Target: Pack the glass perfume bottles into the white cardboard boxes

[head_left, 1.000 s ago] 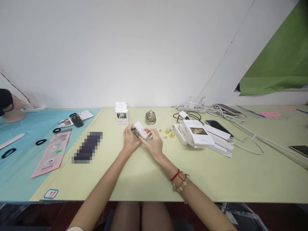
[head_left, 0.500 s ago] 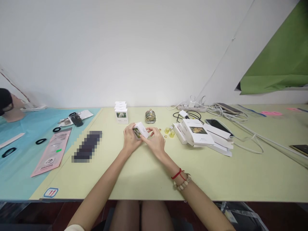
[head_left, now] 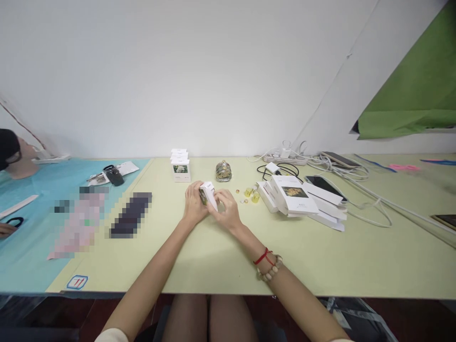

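A small white carton (head_left: 209,189) with a plant picture on one face stands tilted between my hands above the table. My left hand (head_left: 193,203) wraps round its left side, fingers closed on it. On the right side, my right hand (head_left: 229,211) presses its thumb to the carton, with its fingers curled by an edge that looks like a flap. Behind them, several similar cartons (head_left: 181,171) with a white flower picture stand in a row. A glass jar (head_left: 223,171) with a rounded, ornate shape sits near the wall.
Right of my hands lie small yellow-lidded jars (head_left: 255,197), opened white boxes (head_left: 299,202), a phone (head_left: 325,186) and tangled cables (head_left: 351,175). At left, a dark jar (head_left: 114,175) stands on the blue cloth (head_left: 32,266). Another person's hand (head_left: 6,231) touches a black ring (head_left: 16,222).
The carton has turned more upright, showing a narrow side. My right fingers have shifted along its edge. At far left, another person's hand has come into view by a black ring.
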{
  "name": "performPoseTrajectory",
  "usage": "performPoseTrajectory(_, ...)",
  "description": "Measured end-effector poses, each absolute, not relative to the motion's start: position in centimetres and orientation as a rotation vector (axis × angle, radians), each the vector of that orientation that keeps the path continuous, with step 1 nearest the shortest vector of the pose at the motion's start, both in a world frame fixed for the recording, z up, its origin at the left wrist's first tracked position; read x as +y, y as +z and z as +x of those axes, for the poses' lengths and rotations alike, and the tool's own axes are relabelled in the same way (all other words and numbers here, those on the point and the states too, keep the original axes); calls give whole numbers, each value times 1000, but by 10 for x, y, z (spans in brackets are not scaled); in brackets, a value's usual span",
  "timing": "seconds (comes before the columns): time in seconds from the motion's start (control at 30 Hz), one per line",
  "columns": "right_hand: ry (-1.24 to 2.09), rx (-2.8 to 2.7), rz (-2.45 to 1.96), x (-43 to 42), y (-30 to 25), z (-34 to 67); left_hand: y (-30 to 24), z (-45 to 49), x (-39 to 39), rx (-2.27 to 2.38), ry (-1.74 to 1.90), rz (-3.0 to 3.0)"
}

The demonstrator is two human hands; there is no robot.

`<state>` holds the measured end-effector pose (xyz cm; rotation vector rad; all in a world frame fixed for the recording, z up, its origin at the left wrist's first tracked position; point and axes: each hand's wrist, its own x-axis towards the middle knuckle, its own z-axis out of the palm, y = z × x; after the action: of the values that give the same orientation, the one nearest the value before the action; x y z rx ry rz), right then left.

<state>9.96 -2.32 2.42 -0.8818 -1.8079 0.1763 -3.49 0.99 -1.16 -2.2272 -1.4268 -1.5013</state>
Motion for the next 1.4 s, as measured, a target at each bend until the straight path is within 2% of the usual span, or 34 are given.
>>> performPoseTrajectory(0.27, 152, -2009, -789, -27, 27, 99, -7, -38, 7, -1388, -1551, -2469)
performPoseTrajectory(0.43, 197, -1820, -958, -15, 26, 108, -8, -32, 3, -1355, -1404, -2566)
performPoseTrajectory(0.6, 283, -1771, -1020, -4, 28, 119, -10, -32, 6, -1363, -1431, -2529)
performPoseTrajectory(0.77, 49, -1826, -1075, -6, 31, 121, -11, -37, 8, -1436, -1619, -2400)
performPoseTrajectory(1.0, -103, -1841, -1130, -4, 30, 127, -10, -35, 1, -1401, -1781, -2344)
performPoseTrajectory(1.2, -170, -2082, -1006, -7, 27, 123, 2, -30, -4, -1292, -1561, -2448)
performPoseTrajectory(1.4, -193, -1977, -1143, -7, 31, 124, 7, -28, -6, -1335, -1565, -2423)
